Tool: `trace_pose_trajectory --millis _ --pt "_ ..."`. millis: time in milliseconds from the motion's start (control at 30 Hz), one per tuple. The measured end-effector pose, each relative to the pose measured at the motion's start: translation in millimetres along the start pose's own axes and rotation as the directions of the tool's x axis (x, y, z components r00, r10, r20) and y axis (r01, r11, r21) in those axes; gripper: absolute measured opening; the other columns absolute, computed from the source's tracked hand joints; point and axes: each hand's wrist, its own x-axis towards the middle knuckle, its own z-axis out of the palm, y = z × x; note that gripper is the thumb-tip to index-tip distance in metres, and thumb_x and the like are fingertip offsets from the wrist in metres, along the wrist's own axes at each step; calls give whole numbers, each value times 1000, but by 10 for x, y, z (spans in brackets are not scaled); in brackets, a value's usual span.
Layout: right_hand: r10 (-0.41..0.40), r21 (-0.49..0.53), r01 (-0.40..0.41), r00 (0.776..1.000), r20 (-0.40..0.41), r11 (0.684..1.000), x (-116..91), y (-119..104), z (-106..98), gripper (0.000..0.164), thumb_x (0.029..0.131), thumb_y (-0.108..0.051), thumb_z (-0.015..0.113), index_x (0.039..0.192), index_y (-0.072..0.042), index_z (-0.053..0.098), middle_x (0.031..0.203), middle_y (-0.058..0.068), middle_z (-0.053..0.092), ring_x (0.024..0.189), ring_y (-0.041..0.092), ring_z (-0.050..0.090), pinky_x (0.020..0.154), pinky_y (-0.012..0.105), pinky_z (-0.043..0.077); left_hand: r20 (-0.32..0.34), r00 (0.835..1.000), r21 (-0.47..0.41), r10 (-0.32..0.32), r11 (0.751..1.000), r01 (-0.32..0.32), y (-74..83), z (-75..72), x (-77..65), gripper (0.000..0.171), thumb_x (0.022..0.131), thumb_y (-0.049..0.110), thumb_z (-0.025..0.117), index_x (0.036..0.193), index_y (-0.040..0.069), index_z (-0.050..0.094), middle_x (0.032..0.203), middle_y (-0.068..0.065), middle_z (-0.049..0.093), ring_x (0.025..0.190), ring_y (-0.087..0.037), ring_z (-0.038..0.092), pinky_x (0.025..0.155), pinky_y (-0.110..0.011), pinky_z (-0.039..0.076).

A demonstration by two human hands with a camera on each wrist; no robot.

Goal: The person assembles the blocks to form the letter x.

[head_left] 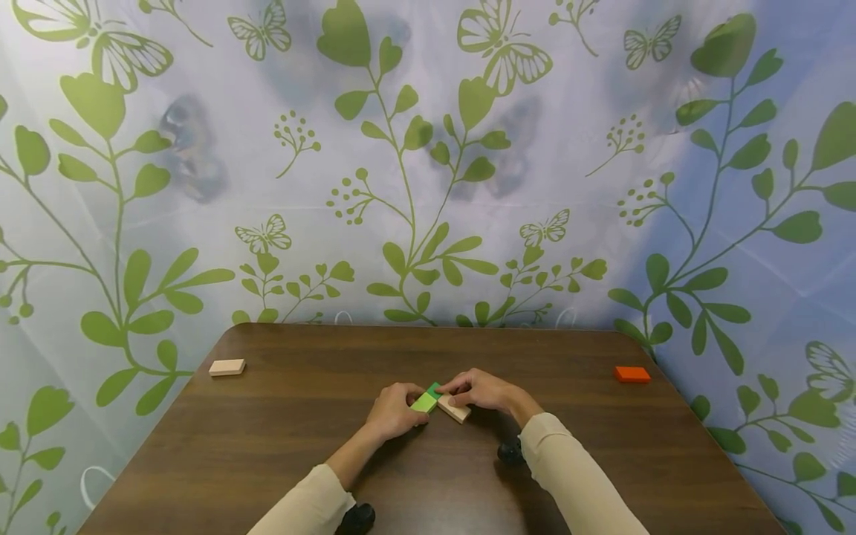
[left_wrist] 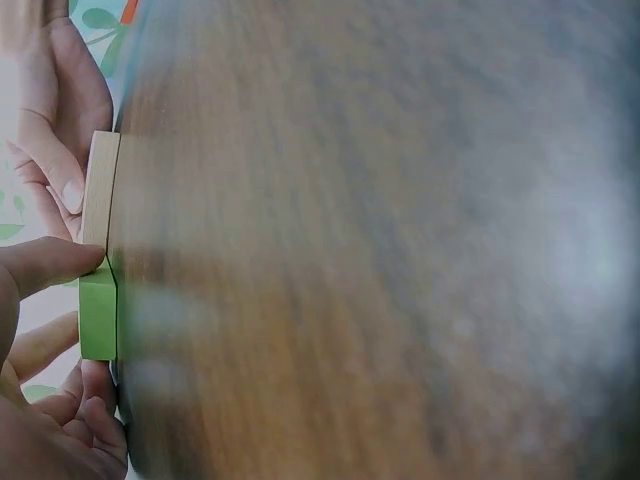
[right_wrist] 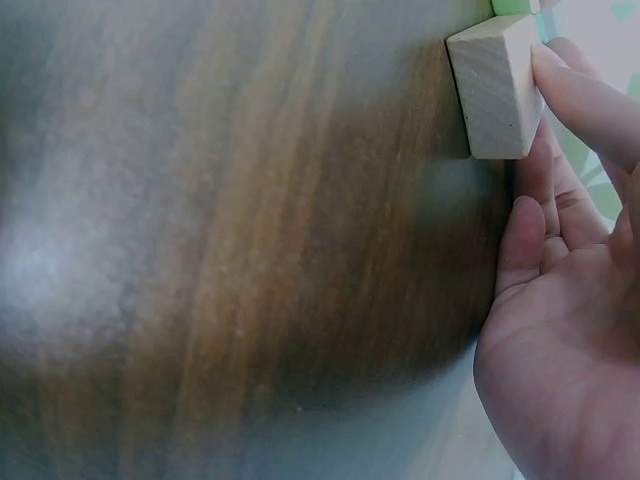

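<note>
At the middle of the table, my left hand (head_left: pixel 396 412) pinches a light green block (head_left: pixel 423 403) between thumb and fingers. A darker green block (head_left: pixel 433 390) lies against its far end. My right hand (head_left: pixel 490 391) grips a plain wooden block (head_left: pixel 455 409), thumb on the near side and fingers reaching to the far side. The wooden block and the green ones meet at an angle; in the left wrist view the wooden block's end (left_wrist: pixel 100 190) touches the green block (left_wrist: pixel 98 315). In the right wrist view the thumb presses the wooden block (right_wrist: pixel 495 95), which lies flat on the table.
Another plain wooden block (head_left: pixel 227 367) lies near the far left of the brown table (head_left: pixel 301 438). An orange block (head_left: pixel 631 374) lies near the far right edge. Behind the table hangs a curtain (head_left: pixel 428 186) with green leaves and butterflies.
</note>
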Motion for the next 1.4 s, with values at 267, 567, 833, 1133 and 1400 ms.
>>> trace_pose_trajectory --millis 267,567,833,1133,1400 --pt "-4 -4 4 1000 3 1000 2 22 23 33 100 -9 69 133 -7 71 129 10 66 105 19 61 89 39 52 0 1000 -20 -31 999 31 -27 32 0 38 79 11 88 113 4 75 82 0 61 72 -16 55 65 -34 44" --pt "-2 7 2 1000 -25 1000 -6 40 61 33 101 -12 69 133 -11 72 131 8 64 111 22 59 92 42 50 50 999 -22 -1 1000 2 -72 -21 44 45 78 15 89 117 1 73 80 0 60 67 -14 55 59 -29 45" --pt "9 169 11 993 -118 986 -74 154 46 34 104 -14 64 138 -10 68 132 9 65 114 24 62 96 45 51 159 980 -56 121 992 -113 -181 -78 147 48 94 22 75 134 -3 64 91 -3 61 73 -15 57 62 -29 48" --pt "1 214 29 990 -138 976 -234 247 -135 44 106 -18 62 147 -3 57 145 20 56 129 34 55 100 49 49 321 919 -103 229 973 -206 -250 -194 177 40 105 9 59 145 6 61 119 -13 52 99 -24 59 77 -35 51" --pt "46 246 0 982 -183 969 -492 355 -491 46 105 -16 64 145 5 55 145 27 53 127 40 54 99 49 49 314 925 -92 213 977 -194 -277 -197 174 37 106 12 60 143 8 64 117 -10 51 106 -27 59 81 -37 52"
